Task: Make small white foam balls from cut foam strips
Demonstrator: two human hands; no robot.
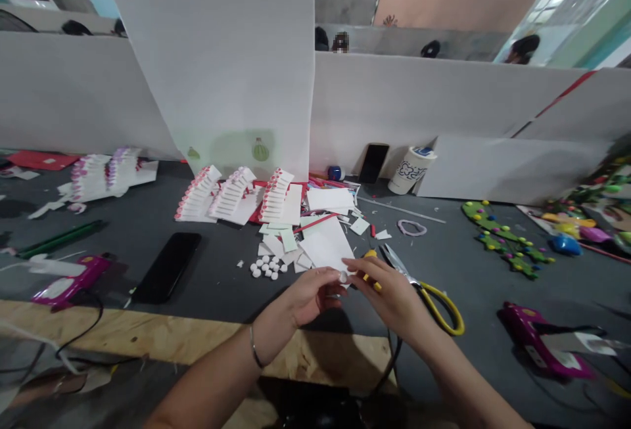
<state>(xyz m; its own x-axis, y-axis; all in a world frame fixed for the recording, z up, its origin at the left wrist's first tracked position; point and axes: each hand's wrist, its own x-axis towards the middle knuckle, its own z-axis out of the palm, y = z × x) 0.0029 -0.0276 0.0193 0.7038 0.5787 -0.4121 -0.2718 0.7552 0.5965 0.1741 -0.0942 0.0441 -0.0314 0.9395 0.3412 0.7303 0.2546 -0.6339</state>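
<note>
Both my hands meet above the grey table, fingertips pinched together on a small white foam piece (342, 276). My left hand (310, 294) is curled, thumb and fingers closed on the piece. My right hand (389, 291) pinches it from the other side. Under my right hand lie yellow-handled scissors (434, 297). Just left of my hands sits a cluster of several small white foam dots (266, 267). Beyond them lie white foam sheets (325, 245) and rows of white strips with red tips (231, 196).
A black phone (166, 266) lies at the left, with a purple glue gun (69, 283) further left and another (542, 343) at the right. A white cup (411, 169), a second phone (373, 162) and green foam decorations (503, 238) stand beyond. White partition boards (231, 67) close the back.
</note>
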